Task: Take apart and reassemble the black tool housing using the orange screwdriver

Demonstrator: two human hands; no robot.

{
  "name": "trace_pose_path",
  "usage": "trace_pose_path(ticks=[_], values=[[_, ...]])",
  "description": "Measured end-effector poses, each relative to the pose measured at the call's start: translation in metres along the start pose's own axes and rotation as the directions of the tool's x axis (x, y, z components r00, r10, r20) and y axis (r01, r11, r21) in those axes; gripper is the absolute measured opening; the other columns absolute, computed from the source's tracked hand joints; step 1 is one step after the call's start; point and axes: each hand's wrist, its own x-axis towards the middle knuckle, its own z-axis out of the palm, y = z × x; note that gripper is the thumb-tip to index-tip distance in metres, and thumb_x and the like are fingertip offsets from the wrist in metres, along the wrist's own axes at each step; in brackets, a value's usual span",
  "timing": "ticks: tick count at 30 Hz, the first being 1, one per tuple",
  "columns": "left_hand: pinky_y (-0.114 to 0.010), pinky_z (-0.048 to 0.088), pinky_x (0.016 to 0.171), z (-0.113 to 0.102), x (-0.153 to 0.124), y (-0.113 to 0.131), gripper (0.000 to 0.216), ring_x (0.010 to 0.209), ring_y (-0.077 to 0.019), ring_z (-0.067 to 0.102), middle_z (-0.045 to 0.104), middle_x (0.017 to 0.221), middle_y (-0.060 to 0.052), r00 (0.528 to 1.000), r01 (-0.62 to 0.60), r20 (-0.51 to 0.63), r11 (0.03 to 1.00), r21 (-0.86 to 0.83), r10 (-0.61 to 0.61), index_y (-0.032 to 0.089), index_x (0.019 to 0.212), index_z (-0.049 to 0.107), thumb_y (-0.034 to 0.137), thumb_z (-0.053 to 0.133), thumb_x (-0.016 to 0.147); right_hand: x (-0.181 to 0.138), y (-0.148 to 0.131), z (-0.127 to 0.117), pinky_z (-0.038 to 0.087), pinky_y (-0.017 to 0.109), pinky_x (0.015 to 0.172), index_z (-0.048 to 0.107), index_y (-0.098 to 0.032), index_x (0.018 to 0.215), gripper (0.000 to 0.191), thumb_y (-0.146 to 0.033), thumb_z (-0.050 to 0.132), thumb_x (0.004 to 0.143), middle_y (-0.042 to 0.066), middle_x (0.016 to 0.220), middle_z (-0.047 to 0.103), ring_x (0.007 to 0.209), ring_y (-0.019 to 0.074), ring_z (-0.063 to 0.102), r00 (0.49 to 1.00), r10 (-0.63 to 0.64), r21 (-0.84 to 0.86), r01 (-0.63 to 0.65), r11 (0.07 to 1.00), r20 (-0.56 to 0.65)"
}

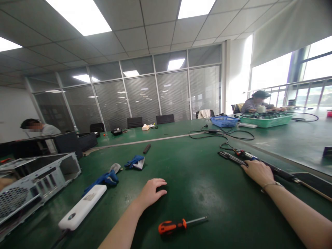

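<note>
My left hand [152, 192] lies palm down on the green table [207, 180], fingers loosely apart and holding nothing. An orange-handled screwdriver [173, 226] lies just in front of it, near me, with its shaft pointing right. My right hand [256, 172] rests farther right on a long dark bar [282, 174] that runs diagonally across the table. Its fingers curl over the bar's near part, and the fingertips are hidden.
A white oblong device [83, 206] and an open grey computer case [33, 183] sit at the left. Blue gloves [135, 162] lie mid-table, with black cables [220, 133] beyond. A blue basket [224, 121] and green tray [267, 120] stand far right. Two people sit at the far sides.
</note>
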Motion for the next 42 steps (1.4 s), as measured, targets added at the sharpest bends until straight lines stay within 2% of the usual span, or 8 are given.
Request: trace_pose_path(ticks=[11,17,21,26,30,34,38,42], values=[[-0.036,0.041,0.104,0.003,0.001,0.000,0.037,0.116,-0.0246,0.058,0.065,0.124,-0.006,1.000,-0.006,-0.011,1.000,-0.002,0.006,0.023,0.117,0.068,0.036,0.065,0.081,-0.020,-0.084,-0.011,0.044,0.037,0.084,0.068,-0.018,0.112,0.038,-0.038,0.047,0.088,0.013,0.103,0.067,0.096,0.0273,0.057,0.953,-0.302,0.204,0.290,0.935,0.030],[-0.035,0.046,0.098,-0.003,0.001,0.002,0.064,0.108,-0.0240,0.062,0.063,0.126,-0.007,0.993,0.087,-0.068,0.987,-0.132,-0.096,0.023,0.136,0.050,0.036,0.070,0.076,-0.055,-0.155,-0.030,0.045,0.035,0.088,0.063,-0.023,0.122,0.040,-0.041,0.048,0.089,0.008,0.111,0.065,0.099,0.0237,0.056,0.829,-0.559,0.395,0.509,0.765,0.014],[-0.036,0.043,0.101,-0.006,0.001,0.001,0.072,0.115,-0.0276,0.058,0.061,0.129,-0.009,0.986,0.102,-0.116,0.988,-0.116,-0.116,0.021,0.133,0.053,0.039,0.077,0.067,-0.084,-0.186,-0.050,0.045,0.037,0.092,0.062,-0.026,0.123,0.039,-0.041,0.051,0.089,0.008,0.115,0.061,0.102,0.0238,0.055,0.732,-0.681,0.558,0.560,0.612,0.012],[-0.038,0.042,0.100,-0.008,-0.001,0.006,0.066,0.117,-0.0299,0.055,0.061,0.127,-0.008,0.997,0.078,-0.018,0.995,-0.064,-0.080,0.024,0.119,0.063,0.042,0.082,0.059,-0.106,-0.200,-0.077,0.044,0.037,0.094,0.060,-0.027,0.126,0.040,-0.039,0.055,0.088,0.008,0.114,0.059,0.105,0.0235,0.053,0.607,-0.794,0.688,0.561,0.461,0.037],[-0.031,0.047,0.084,-0.011,-0.002,0.012,0.046,0.098,-0.0245,0.063,0.069,0.107,-0.005,0.997,0.044,0.072,0.997,-0.063,-0.039,0.023,0.105,0.070,0.040,0.078,0.064,-0.110,-0.199,-0.087,0.045,0.036,0.092,0.061,-0.027,0.124,0.041,-0.043,0.056,0.087,0.008,0.114,0.059,0.104,0.0231,0.055,0.569,-0.819,0.721,0.540,0.433,0.066],[-0.030,0.047,0.081,-0.012,-0.001,0.013,0.045,0.094,-0.0237,0.063,0.069,0.103,-0.005,0.996,0.045,0.075,0.997,-0.061,-0.040,0.022,0.102,0.071,0.039,0.079,0.062,-0.098,-0.191,-0.081,0.048,0.035,0.088,0.060,-0.026,0.125,0.047,-0.053,0.053,0.087,0.007,0.117,0.058,0.102,0.0232,0.057,0.634,-0.770,0.717,0.505,0.481,0.070],[-0.030,0.047,0.081,-0.012,-0.001,0.013,0.045,0.093,-0.0235,0.063,0.069,0.102,-0.005,0.995,0.062,0.088,0.996,-0.071,-0.056,0.021,0.101,0.071,0.040,0.080,0.061,-0.063,-0.160,-0.067,0.044,0.042,0.091,0.057,-0.025,0.127,0.049,-0.054,0.046,0.090,0.010,0.115,0.060,0.104,0.0272,0.056,0.822,-0.562,0.491,0.527,0.694,-0.088],[-0.030,0.047,0.081,-0.013,-0.002,0.015,0.046,0.093,-0.0237,0.062,0.069,0.101,-0.005,0.993,0.057,0.105,0.995,-0.079,-0.049,0.021,0.100,0.071,0.043,0.080,0.060,-0.024,-0.088,-0.058,0.042,0.048,0.085,0.054,-0.017,0.127,0.053,-0.051,0.045,0.088,0.018,0.112,0.060,0.103,0.0350,0.054,0.957,-0.172,0.138,0.208,0.968,-0.234]])
